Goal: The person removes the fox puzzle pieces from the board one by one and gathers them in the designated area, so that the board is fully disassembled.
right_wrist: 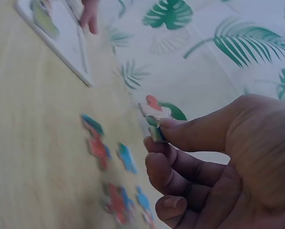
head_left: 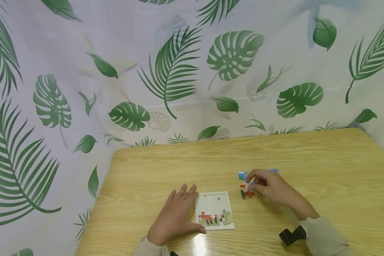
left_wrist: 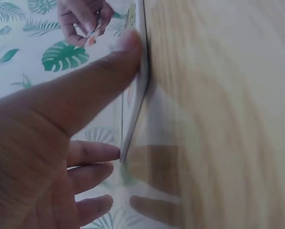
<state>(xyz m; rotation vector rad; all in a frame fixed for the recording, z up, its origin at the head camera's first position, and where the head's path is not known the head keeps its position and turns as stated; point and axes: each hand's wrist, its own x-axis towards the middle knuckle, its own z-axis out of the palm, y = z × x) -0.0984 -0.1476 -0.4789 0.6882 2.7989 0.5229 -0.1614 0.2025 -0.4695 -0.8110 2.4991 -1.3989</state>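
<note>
White square puzzle tray [head_left: 211, 204] lies well inside the wood-grain table's [head_left: 153, 170] far edge, the left hand [head_left: 176, 217] touching its left rim, fingers straight. A strip of tabletop separates it from loose red-and-blue jigsaw pieces [head_left: 242, 175], where the right hand [head_left: 273, 188] pinches a red-white-green piece [right_wrist: 156, 110].
</note>
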